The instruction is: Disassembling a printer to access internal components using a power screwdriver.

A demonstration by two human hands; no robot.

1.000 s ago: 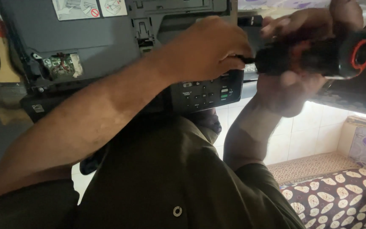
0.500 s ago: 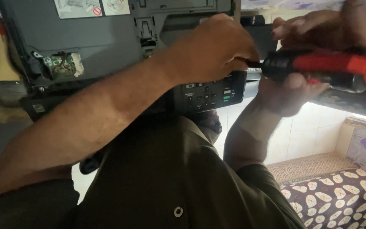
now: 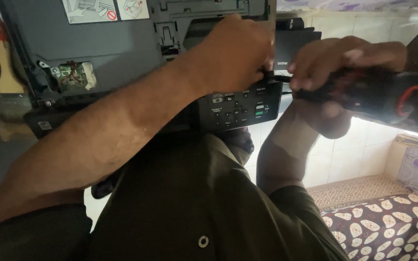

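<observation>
Left hand: my left hand [image 3: 235, 53] is curled shut over the upper right edge of the printer [image 3: 102, 53], knuckles toward me; whatever small part the fingertips pinch is hidden beneath them.
Right hand: my right hand [image 3: 344, 65] is wrapped tight round the black and red handle of a screwdriver [image 3: 364, 92], fingers pressed together over the grip.
Screwdriver: it lies level, its thin dark shaft [image 3: 281, 77] pointing left and meeting the printer right under my left hand.
Printer: a dark grey machine held up close in front of me, tilted, filling the upper left of the view.
Control panel: its button panel [image 3: 240, 106] faces me just below my left hand, with one small green key among dark ones.
Opening: a cutout [image 3: 71, 76] in the casing at left shows green circuitry and wires.
Labels: two white instruction stickers [image 3: 105, 8] sit along the top edge.
In the way: my left forearm [image 3: 122, 125] crosses the lower half of the printer and hides it.
Below: my dark olive shirt [image 3: 194, 203] with a button fills the foreground.
Right side: pale tiled wall [image 3: 344, 154], and a brown patterned cushion [image 3: 388, 232] low in the corner.
</observation>
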